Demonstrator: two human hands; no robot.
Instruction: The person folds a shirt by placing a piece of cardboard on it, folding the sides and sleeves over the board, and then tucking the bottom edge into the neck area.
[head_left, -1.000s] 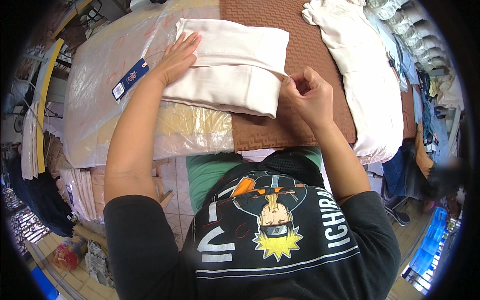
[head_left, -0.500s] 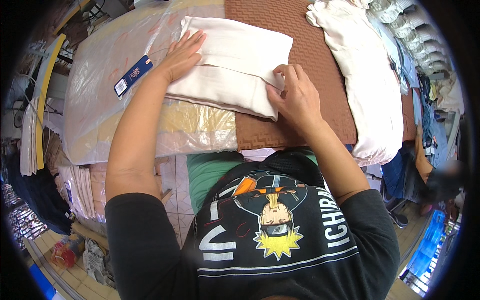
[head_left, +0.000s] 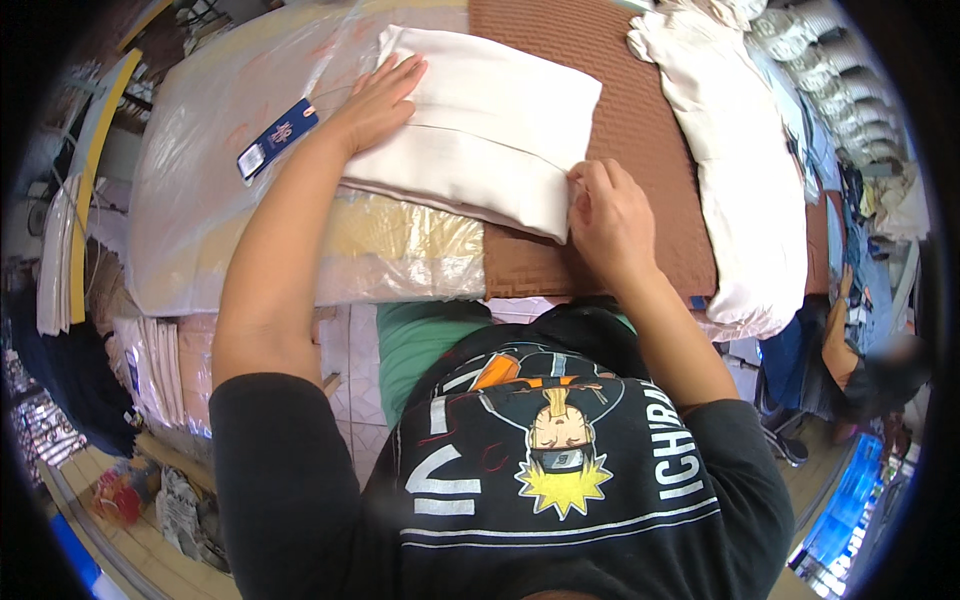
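Note:
A cream garment (head_left: 490, 105) lies folded flat, partly over clear plastic and partly over brown patterned cloth. A fold line crosses it from left to right. My left hand (head_left: 380, 105) rests flat on its left side with the fingers stretched out. At the garment's right edge, the fingers of my right hand (head_left: 612, 212) are curled in a pinch on the cloth; their tips are partly hidden. A dark blue hang tag (head_left: 277, 140) lies on the plastic beside my left wrist, with a thin string running toward the garment.
Brown cloth (head_left: 660, 230) covers the table's right part, and clear plastic (head_left: 190, 220) its left. A loose cream garment (head_left: 745, 180) hangs over the right side. Another person (head_left: 850, 350) is at the far right. Stacked whitish bundles (head_left: 835, 75) stand at the upper right.
My right thumb and fingers have drawn together at the garment's right edge, where they were apart over its corner. My left hand stays flat on the cloth. The view has shifted slightly.

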